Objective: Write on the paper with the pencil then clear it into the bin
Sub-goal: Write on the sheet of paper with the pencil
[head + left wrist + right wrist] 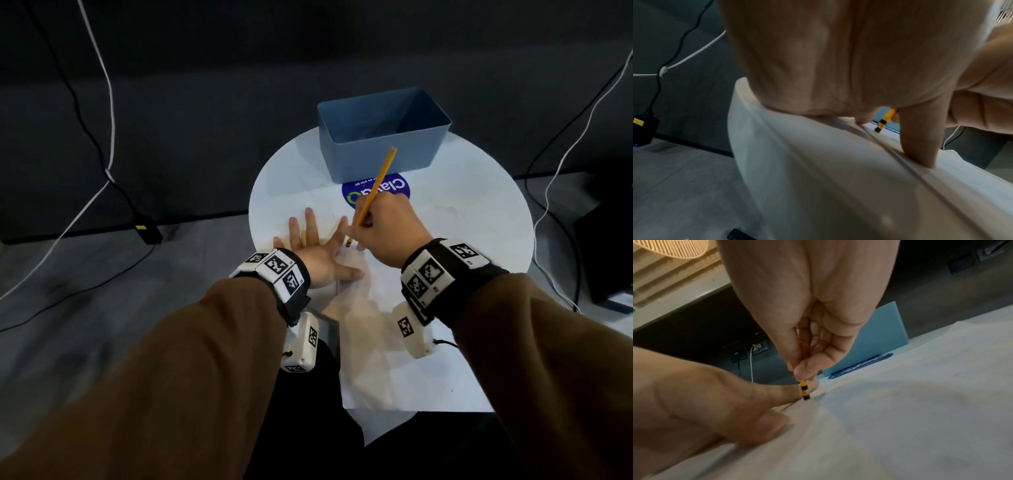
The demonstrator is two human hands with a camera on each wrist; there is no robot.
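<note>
From the head view, we press our left hand (317, 248) flat, fingers spread and straight, on the paper (404, 342) that lies on the round white table (479, 219). Our right hand (383, 233) is clamped on the pencil (375, 190), its fingers curled round the lower shaft. The pencil's long axis leans up and away from us toward the blue bin (380, 137), which stands at the far side of the table, beyond both hands. The lower end meets the paper just beside the left forefinger. A blue round sticker (394, 192) sits in front of the bin.

From the left wrist view, the left hand (838, 65) rests on the paper (838, 186), one finger pressing down along a crease, and the pencil (885, 119) shows past it with its dark end at the sheet.

From the right wrist view, the right hand (809, 337) pinches the pencil (804, 389), whose black-banded end touches the paper (900, 418) right against the left hand (705, 402). We judge the writing is under way; the bin (875, 337) lies ahead of the right hand, the nearer one for clearing
</note>
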